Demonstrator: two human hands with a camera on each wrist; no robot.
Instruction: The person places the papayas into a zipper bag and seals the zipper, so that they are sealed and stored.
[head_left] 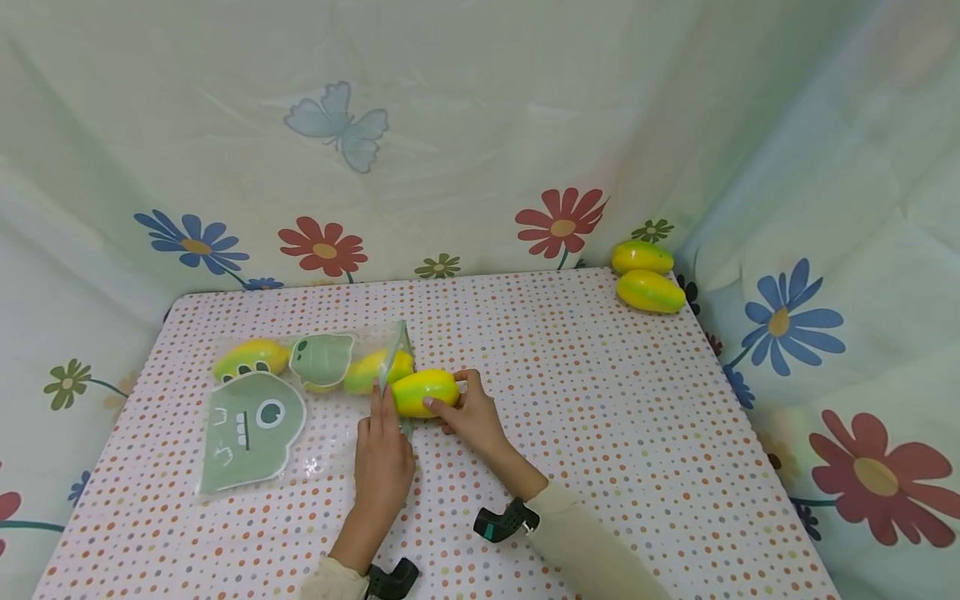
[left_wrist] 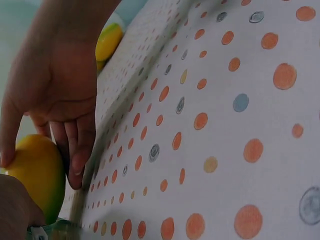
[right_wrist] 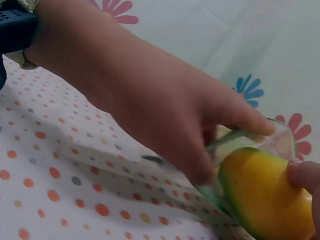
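Observation:
A clear plastic bag [head_left: 251, 467] with green cartoon-face prints lies flat on the table, its green-edged mouth [head_left: 403, 337] towards the right. My left hand [head_left: 385, 454] grips the near side of that mouth, fingers at the edge. Between thumb and fingers my right hand [head_left: 477, 421] holds a yellow-green mango [head_left: 425, 393], its left end right at the bag's mouth. Inside the bag lie a mango [head_left: 247, 357] at the far left and another mango [head_left: 378, 371] near the mouth. In the right wrist view, the bag's rim spreads around the held mango [right_wrist: 265, 195].
Two more mangoes, one behind [head_left: 642, 257] and one in front [head_left: 651, 292], sit at the table's back right corner. A dotted cloth covers the table [head_left: 585, 400]. Flower-printed curtains [head_left: 465, 167] hang along its back and sides.

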